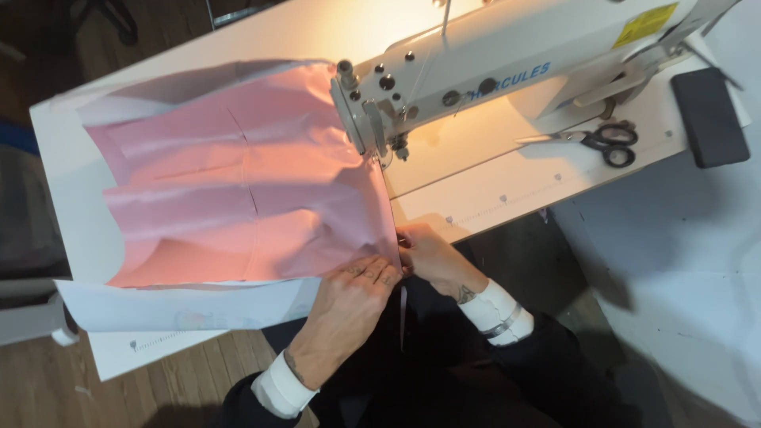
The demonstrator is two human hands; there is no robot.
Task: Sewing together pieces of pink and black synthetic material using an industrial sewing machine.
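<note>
1. Head view, looking down: I see a sheet of pink cloth (238, 182) spread flat over a white sewing table (71, 158), its right edge running from under the needle of a white sewing machine (507, 71) back toward the near table edge. I judge it lies that way so the edge stays lined up with the needle.
2. My left hand (349, 305) lies palm down on the near right corner of the cloth, fingers closed flat against it, pressing rather than gripping.
3. My right hand (432, 257) meets the same corner from the other side; its fingers are curled and seem to pinch the cloth edge, though I cannot tell how tightly.
4. Both wrists wear white cuffs and come up from a dark lap below the table.
5. Black-handled scissors (598, 141) lie behind the machine arm, well apart from the hands, beside a dark flat pad (709, 115).
</note>
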